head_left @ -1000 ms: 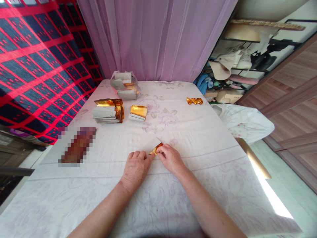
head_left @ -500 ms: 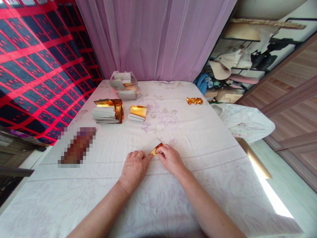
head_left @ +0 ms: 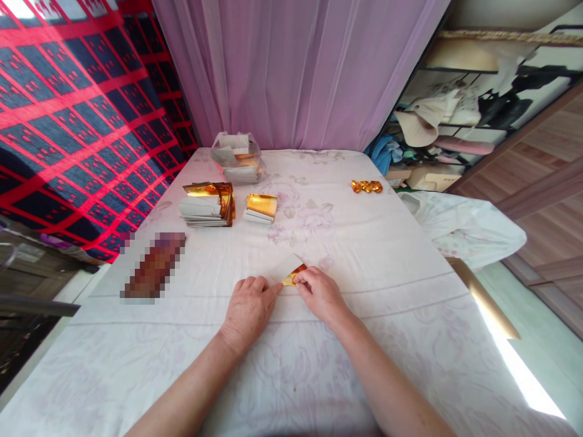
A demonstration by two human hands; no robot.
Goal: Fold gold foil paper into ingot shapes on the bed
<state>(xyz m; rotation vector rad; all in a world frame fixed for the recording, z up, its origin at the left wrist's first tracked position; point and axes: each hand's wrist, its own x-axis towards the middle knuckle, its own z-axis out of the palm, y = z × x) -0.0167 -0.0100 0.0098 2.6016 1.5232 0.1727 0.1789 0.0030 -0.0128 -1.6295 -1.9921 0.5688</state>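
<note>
A sheet of gold foil paper (head_left: 286,267) with a white back lies on the table between my hands, one edge folded over to show gold. My left hand (head_left: 251,303) rests at its left side, fingers curled, with the thumb and forefinger pressing the near edge down. On the other side my right hand (head_left: 321,294) pinches the folded gold edge between thumb and fingers. Part of the paper is hidden under my fingertips.
A thick stack of gold foil paper (head_left: 207,209) stands left, with a smaller stack (head_left: 260,209) beside it. Behind is a clear bag (head_left: 237,159) of paper. Folded gold pieces (head_left: 367,186) lie at right. A pixelated patch (head_left: 155,267) covers something at left.
The whole view has shifted slightly, so things on the table appear further right. Both hands stay at the folded edge, with little movement in the fingers.
</note>
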